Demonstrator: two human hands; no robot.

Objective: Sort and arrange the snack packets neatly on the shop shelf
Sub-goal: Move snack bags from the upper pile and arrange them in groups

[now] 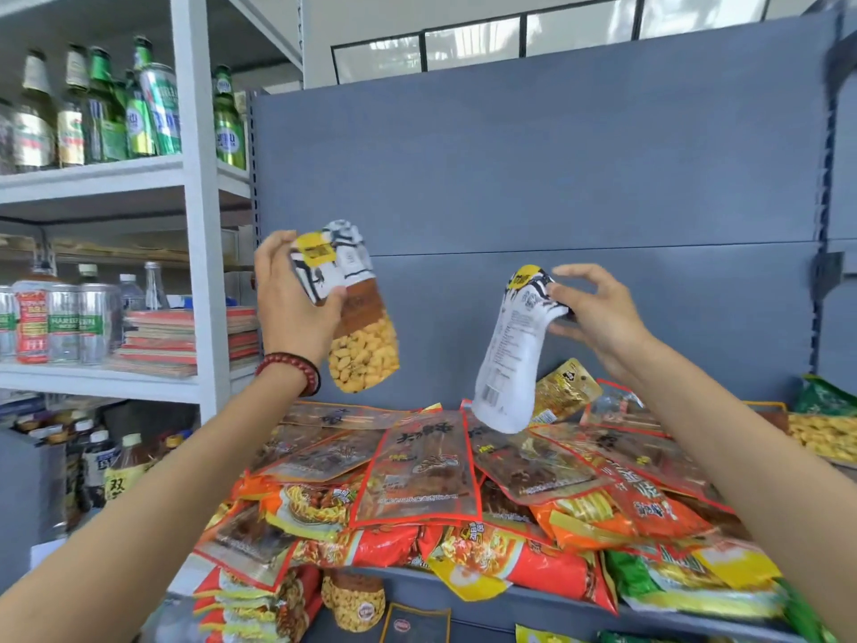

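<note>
— How are the hands?
— Both raised. The left hand (297,299) grips one peanut packet (364,350). The right hand (598,317) pinches one white packet (503,364) by its top, above the shelf heap (426,461).

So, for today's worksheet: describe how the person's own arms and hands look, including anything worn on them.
No sleeves or gloves show: both arms are bare right down to the frame edge. The left hand has a bracelet of round, dark red beads at its wrist. The right hand and its wrist carry nothing. No rings or watch show on either.
</note>
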